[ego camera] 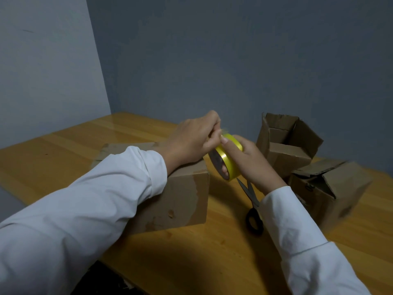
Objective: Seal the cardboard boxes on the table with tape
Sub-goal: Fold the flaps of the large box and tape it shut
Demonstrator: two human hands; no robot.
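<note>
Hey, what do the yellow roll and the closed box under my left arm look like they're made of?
Yellow tape roll: glossy plastic film, seemingly, since its band reflects light. Closed brown box: matte corrugated cardboard, its surface scuffed and torn in patches.

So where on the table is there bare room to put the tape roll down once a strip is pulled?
Bare wood lies at the far left of the table, behind the closed box, and along the near edge in front of it. It is crowded on the right: scissors lie between the closed box and two open boxes.
</note>
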